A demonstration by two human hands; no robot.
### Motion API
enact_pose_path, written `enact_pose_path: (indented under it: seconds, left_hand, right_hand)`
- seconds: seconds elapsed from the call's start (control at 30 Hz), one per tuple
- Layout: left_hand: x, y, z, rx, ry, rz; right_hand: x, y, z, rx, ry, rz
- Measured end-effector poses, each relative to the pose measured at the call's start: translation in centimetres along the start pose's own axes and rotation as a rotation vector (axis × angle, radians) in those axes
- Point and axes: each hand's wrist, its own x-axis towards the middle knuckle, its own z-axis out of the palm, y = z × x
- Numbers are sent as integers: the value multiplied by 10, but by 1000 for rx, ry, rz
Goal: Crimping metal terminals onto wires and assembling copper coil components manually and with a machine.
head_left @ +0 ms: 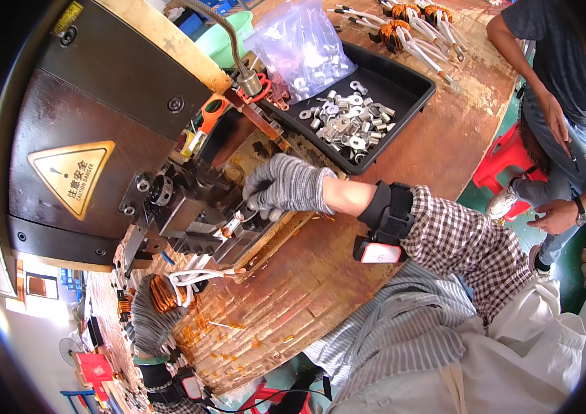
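My right hand (pixel 291 183), in a grey knitted glove, is at the jaws of a dark press (pixel 75 121). Its fingers are bent and pressed together; what they pinch, if anything, is hidden. Just beside the fingertips, a white lead's end (pixel 229 226) sits at the metal die block (pixel 193 219). My left hand (pixel 149 328), gloved alike, is closed round an orange copper-wound coil (pixel 163 295) below the die. Thick white leads (pixel 196 274) with bare ends come out of that coil, some lying over the table edge of the press base.
A black tray (pixel 414 90) of silver cable lugs (pixel 358 123) and a plastic bag (pixel 307 48) stands behind my right hand. More coils (pixel 393 34) lie at the far side of the worn wooden table (pixel 265 303). Another person (pixel 559 96) sits at the right by a red stool (pixel 496 162).
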Motion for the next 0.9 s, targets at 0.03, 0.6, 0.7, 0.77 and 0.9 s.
enact_pose_path:
  seconds: [0.03,0.6,0.7,0.77,0.9]
  left_hand:
    - [2,3,-2,102,19,40]
    - [2,-23,-15,-279,52,-66]
    - [1,-20,-21,306,33,91]
    - [0,-17,-14,139,47,37]
    - [-2,-19,-15,-111,54,-63]
  right_hand:
    - [4,-2,-3,-57,7,-15]
    - [-30,-8,-15,-596,214,-406]
    - [-60,-11,-27,-489,303,-371]
    - [-83,-7,-37,-400,343,-292]
    - [-123,14,-52,-430,475,-243]
